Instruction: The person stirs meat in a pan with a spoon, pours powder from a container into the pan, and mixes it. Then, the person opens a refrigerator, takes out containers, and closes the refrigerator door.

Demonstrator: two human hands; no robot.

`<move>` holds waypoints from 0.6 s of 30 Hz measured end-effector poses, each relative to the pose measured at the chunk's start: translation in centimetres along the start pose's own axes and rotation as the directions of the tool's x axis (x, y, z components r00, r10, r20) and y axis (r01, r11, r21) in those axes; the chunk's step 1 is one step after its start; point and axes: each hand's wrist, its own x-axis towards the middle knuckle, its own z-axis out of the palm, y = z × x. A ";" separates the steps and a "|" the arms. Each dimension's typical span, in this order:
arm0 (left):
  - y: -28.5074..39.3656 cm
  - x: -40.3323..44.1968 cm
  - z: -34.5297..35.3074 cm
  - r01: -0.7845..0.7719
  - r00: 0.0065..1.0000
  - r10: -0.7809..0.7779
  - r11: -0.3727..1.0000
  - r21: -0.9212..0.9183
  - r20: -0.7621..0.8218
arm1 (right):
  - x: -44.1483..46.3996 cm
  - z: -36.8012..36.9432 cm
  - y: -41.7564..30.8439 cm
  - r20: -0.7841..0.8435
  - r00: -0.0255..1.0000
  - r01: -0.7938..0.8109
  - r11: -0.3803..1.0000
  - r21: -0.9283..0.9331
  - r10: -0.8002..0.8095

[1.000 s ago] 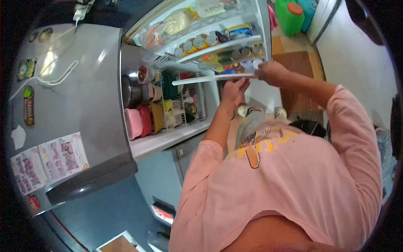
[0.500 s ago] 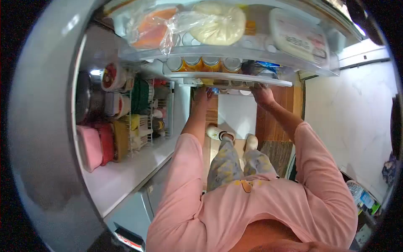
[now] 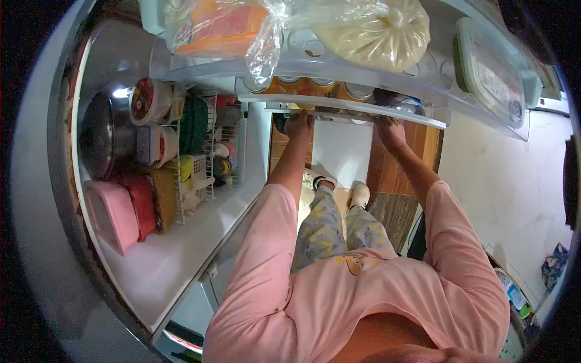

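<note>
An open fridge door carries clear shelves one below another. My left hand [image 3: 300, 124] and my right hand [image 3: 390, 131] reach down beneath the middle door shelf [image 3: 345, 106], one toward each end of a lower door shelf [image 3: 342, 119]. Both hands look closed on that lower shelf's edge, though their fingertips are partly hidden. Jars with pale lids [image 3: 358, 91] stand in the middle shelf, beside a dark wrapped bundle [image 3: 393, 98]. In the top shelf lie an orange package in clear plastic [image 3: 224, 30], a knotted bag of pale food [image 3: 378, 33] and a clear-lidded tub [image 3: 491, 72].
To the left, the fridge interior holds a pink container [image 3: 111, 215], a red container [image 3: 138, 206], a dark pot [image 3: 106, 136] and white wire racks [image 3: 212, 145]. Below are my feet in light clogs [image 3: 358, 195] on the floor. A basket of items [image 3: 514, 296] sits at lower right.
The view has shifted, so the top shelf and its food appear larger and further right. Both hands stay low at the lower shelf; items visible between them before are now mostly hidden.
</note>
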 end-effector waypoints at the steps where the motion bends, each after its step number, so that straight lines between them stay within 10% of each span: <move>1: 0.0 -0.3 0.4 0.009 1.000 -0.009 1.000 -0.003 0.003 | 0.0 0.2 0.2 -0.011 1.000 0.009 1.000 -0.022 -0.009; 4: 0.1 -1.0 1.2 0.121 0.979 -0.129 0.991 -0.058 -0.157 | 0.3 0.6 0.8 -0.210 0.970 0.109 0.992 -0.063 -0.120; 7: -1.4 -0.1 0.4 0.137 0.974 -0.136 0.991 -0.009 -0.181 | 0.8 1.3 1.5 -0.008 0.995 -0.102 0.989 0.107 0.103; 8: -3.9 1.8 -1.9 -0.313 0.937 0.348 0.780 0.542 0.040 | 0.9 1.3 1.9 -0.010 0.995 -0.094 0.989 0.111 0.096; 9: -5.4 3.1 -3.0 -0.626 0.689 0.563 0.145 0.766 0.457 | 0.9 1.2 2.4 -0.014 0.998 -0.065 0.997 0.050 0.065; 10: -4.7 2.2 -1.4 -0.625 0.687 0.567 0.143 0.767 0.454 | 0.8 1.1 2.3 -0.014 0.999 -0.039 0.999 -0.014 0.038; 11: -3.0 0.1 1.8 -0.287 0.934 0.358 0.752 0.594 -0.002 | 0.5 0.0 2.0 -0.086 0.995 -0.046 0.998 0.047 0.050; 12: -2.1 -1.3 4.0 0.148 0.954 -0.121 0.986 0.079 -0.275 | 0.3 -1.3 1.7 -0.088 0.995 -0.035 0.998 0.054 0.040; 18: -2.0 0.0 3.7 0.166 0.965 -0.136 0.978 0.123 -0.225 | 0.8 0.0 1.8 0.103 0.989 -0.119 0.990 0.074 0.111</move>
